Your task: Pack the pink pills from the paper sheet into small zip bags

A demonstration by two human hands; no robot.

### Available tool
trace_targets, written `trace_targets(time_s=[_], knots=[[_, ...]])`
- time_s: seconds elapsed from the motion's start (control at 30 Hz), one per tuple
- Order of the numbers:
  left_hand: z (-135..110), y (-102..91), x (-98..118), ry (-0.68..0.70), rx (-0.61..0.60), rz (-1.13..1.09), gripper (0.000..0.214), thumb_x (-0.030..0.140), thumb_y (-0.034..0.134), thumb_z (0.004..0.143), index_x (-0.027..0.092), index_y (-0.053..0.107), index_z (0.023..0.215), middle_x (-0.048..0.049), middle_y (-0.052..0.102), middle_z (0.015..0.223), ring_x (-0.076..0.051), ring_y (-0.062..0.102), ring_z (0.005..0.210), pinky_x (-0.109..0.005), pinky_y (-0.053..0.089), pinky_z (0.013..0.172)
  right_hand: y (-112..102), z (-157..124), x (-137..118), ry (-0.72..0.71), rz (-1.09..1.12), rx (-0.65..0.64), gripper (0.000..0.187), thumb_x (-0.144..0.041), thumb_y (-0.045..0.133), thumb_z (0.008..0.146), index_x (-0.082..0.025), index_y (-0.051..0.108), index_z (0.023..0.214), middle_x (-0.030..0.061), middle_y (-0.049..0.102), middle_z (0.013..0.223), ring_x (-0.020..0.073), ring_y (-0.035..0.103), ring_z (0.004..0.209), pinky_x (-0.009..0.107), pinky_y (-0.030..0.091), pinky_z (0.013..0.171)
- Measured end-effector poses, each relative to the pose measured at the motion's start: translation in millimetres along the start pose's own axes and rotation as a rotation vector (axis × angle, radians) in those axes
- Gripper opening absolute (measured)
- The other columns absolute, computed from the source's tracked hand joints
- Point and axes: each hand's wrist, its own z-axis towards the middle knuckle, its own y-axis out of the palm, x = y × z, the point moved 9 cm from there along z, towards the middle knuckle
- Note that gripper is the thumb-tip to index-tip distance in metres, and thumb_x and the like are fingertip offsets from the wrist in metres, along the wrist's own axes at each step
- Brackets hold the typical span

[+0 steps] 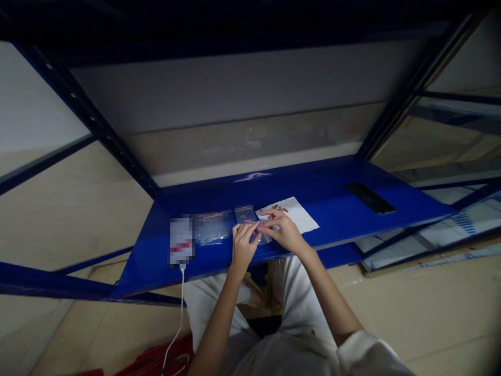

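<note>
Together, the left hand (246, 243) and right hand (285, 232) pinch a small clear bag (263, 237) near the shelf's (156, 274) front edge.
Their fingertips nearly meet at the bag's upper part; such thin film probably creases and slips easily, so a light, even pinch from both sides, low over the shelf, should serve best. Knuckles are best kept off the small pieces (282, 207) on the white paper (307, 220) at two o'clock from the bag; another small bag (245, 213) lies at eleven, flat clear bags (213, 228) at nine.
</note>
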Motion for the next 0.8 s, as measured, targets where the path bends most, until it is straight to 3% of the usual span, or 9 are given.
trace_targets(time_s=[0.07,0.13,0.2,0.3,0.4,0.8], knots=[[0.1,-0.7,-1.2,-0.015,0.007,0.003,0.022,0.026,0.055,0.082,0.020,0.060,0.103,-0.0027,0.066,0.086,-0.014,0.059,0.081,-0.033,0.037,0.083,1.1,-0.4,4.8,-0.018,0.081,-0.022,0.017,-0.032,0.058,0.080,-0.022,0.071,0.078,0.0064,0.059,0.110,0.0171,0.058,0.089,0.031,0.046,0.078],[0.4,-1.4,-1.9,-0.027,0.017,0.005,0.022,0.027,0.054,0.082,0.020,0.060,0.102,-0.0029,0.066,0.085,-0.014,0.059,0.080,-0.033,0.037,0.083,-9.5,-3.0,23.1,0.042,0.098,0.057,0.021,-0.034,0.055,0.081,-0.021,0.070,0.083,0.0075,0.061,0.106,0.0177,0.059,0.090,0.030,0.047,0.074],[0.9,-1.3,-1.8,-0.027,0.022,0.003,0.021,0.027,0.055,0.082,0.020,0.061,0.101,-0.0029,0.067,0.084,-0.014,0.059,0.079,-0.033,0.037,0.083,-29.6,-10.7,49.6,0.157,-0.018,0.218,0.024,-0.038,0.056,0.079,-0.020,0.071,0.084,0.0087,0.064,0.096,0.0192,0.060,0.086,0.031,0.048,0.071],[1.2,-1.1,-2.1,-0.027,0.031,0.000,0.021,0.028,0.056,0.081,0.020,0.061,0.100,-0.0027,0.067,0.083,-0.014,0.059,0.078,-0.034,0.037,0.082,-50.9,-26.1,78.1,0.283,-0.347,0.349,0.028,-0.043,0.060,0.073,-0.019,0.071,0.085,0.0098,0.063,0.095,0.0226,0.060,0.084,0.035,0.047,0.073],[0.8,-1.2,-3.3,-0.032,0.041,0.005,0.021,0.029,0.056,0.081,0.020,0.061,0.099,-0.0026,0.066,0.081,-0.014,0.059,0.077,-0.034,0.037,0.082,-52.4,-34.3,92.6,0.328,-0.459,0.323,0.027,-0.043,0.059,0.074,-0.021,0.072,0.081,0.0089,0.063,0.095,0.0233,0.060,0.084,0.035,0.047,0.072],[0.5,-0.3,-2.9,-0.021,0.044,0.028,0.023,0.030,0.056,0.081,0.020,0.061,0.100,-0.0021,0.066,0.080,-0.014,0.059,0.078,-0.033,0.038,0.082,-55.5,-36.4,106.2,0.383,-0.426,0.314,0.019,-0.037,0.061,0.071,-0.021,0.071,0.070,0.0078,0.063,0.092,0.0217,0.058,0.084,0.032,0.046,0.070]])
